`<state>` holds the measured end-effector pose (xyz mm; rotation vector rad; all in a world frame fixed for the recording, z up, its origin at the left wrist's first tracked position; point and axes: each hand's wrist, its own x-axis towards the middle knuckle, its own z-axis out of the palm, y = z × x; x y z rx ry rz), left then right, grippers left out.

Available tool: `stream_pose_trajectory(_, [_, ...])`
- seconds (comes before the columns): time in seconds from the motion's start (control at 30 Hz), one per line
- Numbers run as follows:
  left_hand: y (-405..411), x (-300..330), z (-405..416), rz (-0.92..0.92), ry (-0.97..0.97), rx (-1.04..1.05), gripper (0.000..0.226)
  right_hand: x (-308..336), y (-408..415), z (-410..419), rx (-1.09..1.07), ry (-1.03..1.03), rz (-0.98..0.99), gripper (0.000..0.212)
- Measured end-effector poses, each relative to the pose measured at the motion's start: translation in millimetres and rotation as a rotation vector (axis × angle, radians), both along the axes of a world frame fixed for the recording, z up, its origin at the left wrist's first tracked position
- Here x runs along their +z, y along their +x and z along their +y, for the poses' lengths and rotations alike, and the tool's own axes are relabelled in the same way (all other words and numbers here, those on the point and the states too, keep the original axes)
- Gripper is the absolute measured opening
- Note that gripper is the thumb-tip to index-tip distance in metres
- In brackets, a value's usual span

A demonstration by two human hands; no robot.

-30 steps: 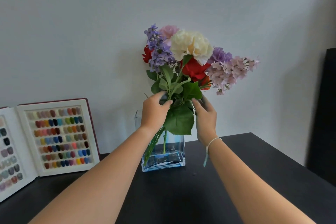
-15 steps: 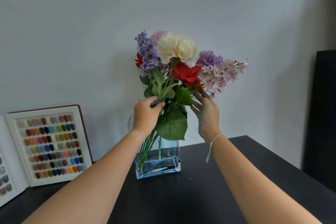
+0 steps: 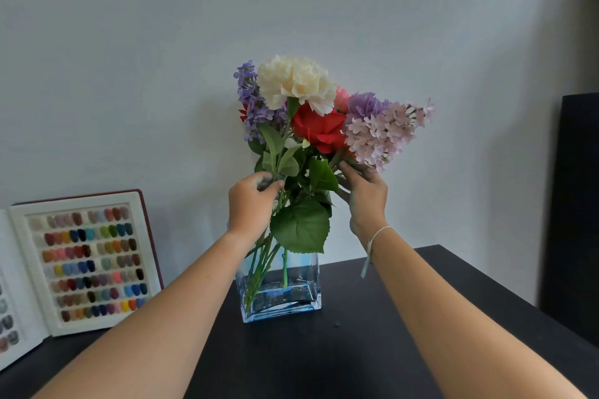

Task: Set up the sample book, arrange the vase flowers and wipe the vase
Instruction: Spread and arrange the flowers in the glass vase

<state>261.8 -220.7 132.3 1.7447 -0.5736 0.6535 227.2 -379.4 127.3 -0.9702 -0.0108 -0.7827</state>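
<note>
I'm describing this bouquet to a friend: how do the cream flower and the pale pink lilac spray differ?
The cream flower is one big ruffled round head; the pale pink lilac spray is a cluster of many tiny blossoms. The cream flower stands at the top centre, while the lilac spray leans out to the right. The right hand holds the stems just under the lilac spray; no hand is near the cream flower. Both stand in the glass vase.

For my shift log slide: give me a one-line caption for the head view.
Left hand and right hand grip stems of flowers in a glass vase; sample book stands open.
</note>
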Motion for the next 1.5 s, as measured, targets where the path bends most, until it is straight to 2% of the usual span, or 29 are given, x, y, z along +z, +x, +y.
stream_pose_trajectory(0.13, [3.9,6.2,14.5,0.048,-0.128,-0.021,0.008,4.8,0.1,4.8,0.017,-0.016,0.002,0.016])
stream_pose_trajectory(0.33, [12.8,14.5,48.2,0.193,-0.416,-0.071,0.01,12.0,4.0,14.8,0.041,-0.037,0.028,0.013])
stream_pose_trajectory(0.47, [16.5,3.6,65.1,0.284,-0.534,-0.138,0.012,12.3,5.6,16.7,0.076,-0.03,0.044,0.009])
stream_pose_trajectory(0.67, [19.7,-0.5,71.2,0.325,-0.694,-0.22,0.012,12.6,4.8,12.4,0.074,-0.034,0.064,0.023])
stream_pose_trajectory(0.87, [18.9,-10.2,72.5,0.365,-0.737,-0.239,0.019,9.1,7.3,11.9,0.087,0.001,0.037,0.017])
stream_pose_trajectory(0.97, [18.4,-15.2,73.9,0.378,-0.681,-0.211,0.023,4.4,5.8,8.1,0.068,0.009,0.031,0.008])
stream_pose_trajectory(1.13, [8.6,-15.6,72.3,0.296,-0.566,-0.107,0.012,-0.6,1.0,4.7,0.048,-0.024,0.044,0.006])
stream_pose_trajectory(1.27, [-4.1,-21.0,70.7,0.276,-0.609,-0.047,0.04,-3.4,-4.8,6.7,0.029,-0.04,0.036,0.008])
stream_pose_trajectory(1.3, [-7.1,-22.6,71.3,0.28,-0.626,-0.018,0.04,-5.4,-6.4,6.7,0.02,-0.049,0.041,0.008])
stream_pose_trajectory(1.4, [-16.8,-29.0,70.9,0.263,-0.652,0.054,0.022,-13.5,-11.5,7.1,0.004,-0.073,0.06,0.014])
stream_pose_trajectory(1.5, [-25.7,-32.9,61.8,0.21,-0.542,0.037,0.015,-21.3,-16.2,8.1,0.001,-0.088,0.062,0.021])
